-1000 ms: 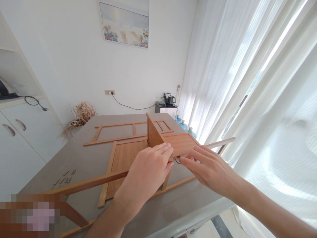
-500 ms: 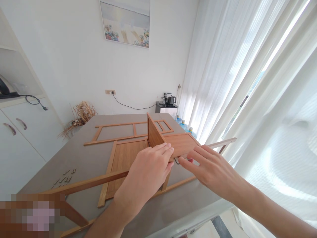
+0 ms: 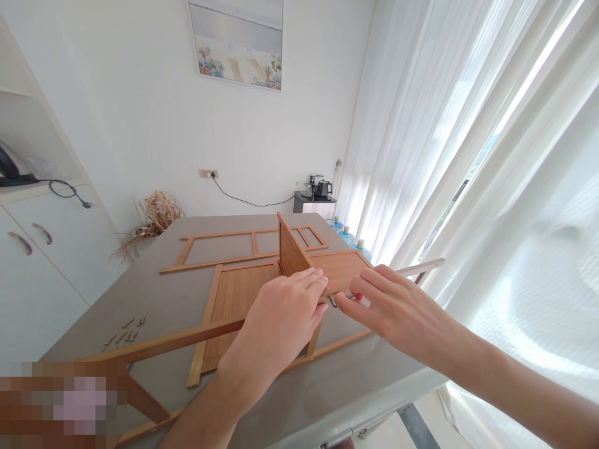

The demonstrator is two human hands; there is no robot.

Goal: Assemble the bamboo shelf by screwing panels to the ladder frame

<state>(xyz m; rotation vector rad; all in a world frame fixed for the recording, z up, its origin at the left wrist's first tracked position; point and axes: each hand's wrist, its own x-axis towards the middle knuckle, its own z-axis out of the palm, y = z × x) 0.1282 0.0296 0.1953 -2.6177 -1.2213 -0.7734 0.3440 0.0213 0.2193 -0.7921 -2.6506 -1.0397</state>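
Observation:
An upright wooden panel (image 3: 292, 249) stands across the table, with a wooden frame rail (image 3: 182, 340) along its near end. My left hand (image 3: 287, 305) is closed over the panel's near top corner, where it meets the rail. To its right my right hand (image 3: 386, 302) has thumb and fingers closed on a thin bent metal hex key (image 3: 333, 302). The key's short end points to the joint by my left fingertips. A small red spot shows under my right fingers. Flat wooden panels lie on both sides, one on the left (image 3: 238, 293) and one on the right (image 3: 344, 268).
A ladder-like wooden frame (image 3: 255, 243) lies farther back on the grey table (image 3: 154, 305). Several screws (image 3: 124, 333) are scattered on the left. White curtains (image 3: 468, 187) hang close on the right. Water bottles (image 3: 346, 234) stand beyond the table's right edge.
My right hand has shifted slightly to the left and turned a little with the hex key. My left hand stays at the panel corner.

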